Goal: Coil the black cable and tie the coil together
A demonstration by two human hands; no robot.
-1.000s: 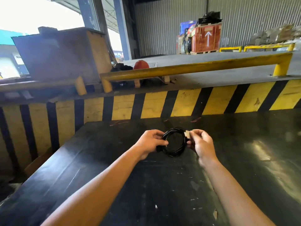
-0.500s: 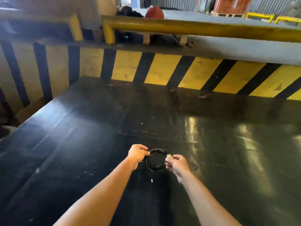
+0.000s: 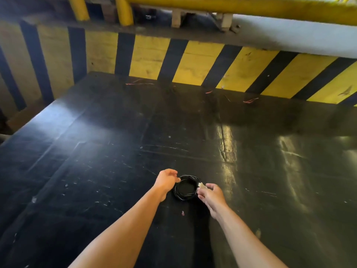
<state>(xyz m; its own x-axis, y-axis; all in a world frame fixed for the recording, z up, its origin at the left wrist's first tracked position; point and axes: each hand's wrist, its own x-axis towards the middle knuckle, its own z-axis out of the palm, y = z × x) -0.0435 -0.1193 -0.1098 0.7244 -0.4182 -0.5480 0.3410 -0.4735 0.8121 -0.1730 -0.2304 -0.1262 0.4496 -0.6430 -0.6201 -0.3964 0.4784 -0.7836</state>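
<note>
Low in the middle of the frame, on a glossy black sheet-covered platform (image 3: 96, 151), two bare forearms reach forward. Furthest left of the pair, the left hand (image 3: 166, 180) curls loosely with fingers bent, its fingertips at the left edge of the round coil of thin black cable (image 3: 185, 197); whether they pinch the strands cannot be told. Lying flat on the platform between both hands, the coil forms a small ring. On its right edge, the right hand (image 3: 211, 194) pinches a small pale tag-like piece (image 3: 201, 185). Across the upper frame runs a yellow-and-black striped wall (image 3: 202, 64), with a yellow metal rail (image 3: 251, 6) above.
</note>
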